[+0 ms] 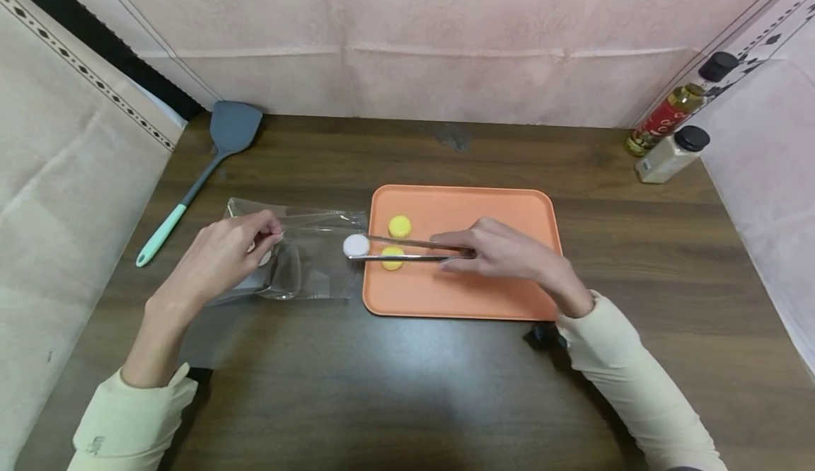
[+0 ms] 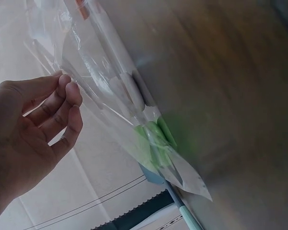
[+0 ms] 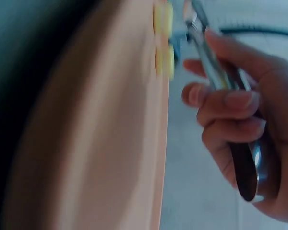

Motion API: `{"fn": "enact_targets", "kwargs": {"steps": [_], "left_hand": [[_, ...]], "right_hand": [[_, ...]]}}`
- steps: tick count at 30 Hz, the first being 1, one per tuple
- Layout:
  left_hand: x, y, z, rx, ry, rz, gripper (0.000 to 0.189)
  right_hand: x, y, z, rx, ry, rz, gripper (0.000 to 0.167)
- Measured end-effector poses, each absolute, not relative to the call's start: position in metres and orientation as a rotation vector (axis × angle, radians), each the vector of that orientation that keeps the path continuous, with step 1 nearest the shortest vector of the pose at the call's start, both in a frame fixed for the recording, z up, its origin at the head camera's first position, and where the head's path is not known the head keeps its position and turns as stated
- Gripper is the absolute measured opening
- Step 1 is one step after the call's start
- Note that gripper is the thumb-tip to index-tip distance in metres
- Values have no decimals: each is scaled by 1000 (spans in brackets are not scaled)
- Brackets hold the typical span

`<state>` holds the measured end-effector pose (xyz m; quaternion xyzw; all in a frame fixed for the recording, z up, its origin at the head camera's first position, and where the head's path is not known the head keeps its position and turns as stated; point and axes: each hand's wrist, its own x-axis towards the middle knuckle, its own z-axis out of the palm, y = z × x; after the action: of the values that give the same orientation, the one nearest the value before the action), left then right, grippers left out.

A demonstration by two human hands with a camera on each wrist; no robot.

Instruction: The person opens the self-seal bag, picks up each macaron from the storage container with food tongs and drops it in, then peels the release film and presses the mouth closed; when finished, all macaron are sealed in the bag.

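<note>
My left hand [image 1: 219,255] pinches the upper edge of a clear plastic bag [image 1: 325,269] lying on the table. White and green pieces [image 2: 156,139] show through the plastic in the left wrist view; their exact kind cannot be made out. In my right hand [image 1: 503,253] are metal tongs [image 1: 414,258], gripped around the handle. A white round piece [image 1: 356,245] sits between the tong tips, over the bag's right end. Beneath the tongs lies an orange tray [image 1: 471,303] with two yellow round pieces, one farther back [image 1: 400,226] and one nearer [image 1: 392,264], partly covered by the tongs.
A grey spatula [image 1: 234,128] with a mint handle lies at the back left. At the back right stand an oil bottle [image 1: 665,121] with a red label and a black-capped shaker jar [image 1: 665,161]. Pale cloth [image 1: 446,47] hangs behind the wooden table [image 1: 382,386].
</note>
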<state>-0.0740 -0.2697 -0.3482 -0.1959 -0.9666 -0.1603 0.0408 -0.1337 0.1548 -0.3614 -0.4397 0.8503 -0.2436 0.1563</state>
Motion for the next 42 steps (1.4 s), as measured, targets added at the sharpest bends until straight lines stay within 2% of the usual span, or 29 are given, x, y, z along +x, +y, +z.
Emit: {"fn": "enact_targets", "kwargs": {"steps": [5,9,18,27,33,37,42], "left_hand": [[-72,-270,-348,-596,-2956,-488,4],[-71,-270,-349,-593,-2943,-477,5],[-67,-273,-351,-574,-2970,-479,5],[-67,-277,-350,-558,-2910,-473,8],[-70,-275,-348,-573,-2922,-502,7],[-70,-273,-347,-563,-2956,-514,6],[-69,-273,-347,-558,-2967,-504,6]], "right_hand": [[-125,120,-361,-1283,2480,-616,24],[-123,102,-361,-1294,2517,-639,20],[-121,55,-358,-1284,2575,-555,43],[-119,42,-357,-1233,2584,-476,42],[-120,42,-359,-1172,2588,-440,48],[-122,32,-359,-1168,2599,-432,45],[-125,13,-357,-1144,2602,-410,48]]}}
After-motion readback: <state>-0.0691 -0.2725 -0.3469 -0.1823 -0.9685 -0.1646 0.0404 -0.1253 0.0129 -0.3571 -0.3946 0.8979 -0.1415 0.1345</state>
